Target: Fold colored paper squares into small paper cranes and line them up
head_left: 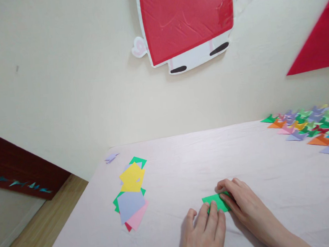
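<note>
A green sheet of paper (214,199), folded into a small rectangle, lies on the cloth-covered surface in front of me. My left hand (204,229) rests over its near edge with the fingers stretched out, the fingertips touching the paper. At the paper's right end, my right hand (240,199) has thumb and fingers closed around the edge. Part of the paper is covered by both hands.
On the left of the pale cloth (168,169) lies an overlapping pile of coloured paper squares (133,205). Behind it sit small purple paper pieces (111,157). Rows of folded paper cranes (320,125) fill the back right. A wall (92,87) rises behind.
</note>
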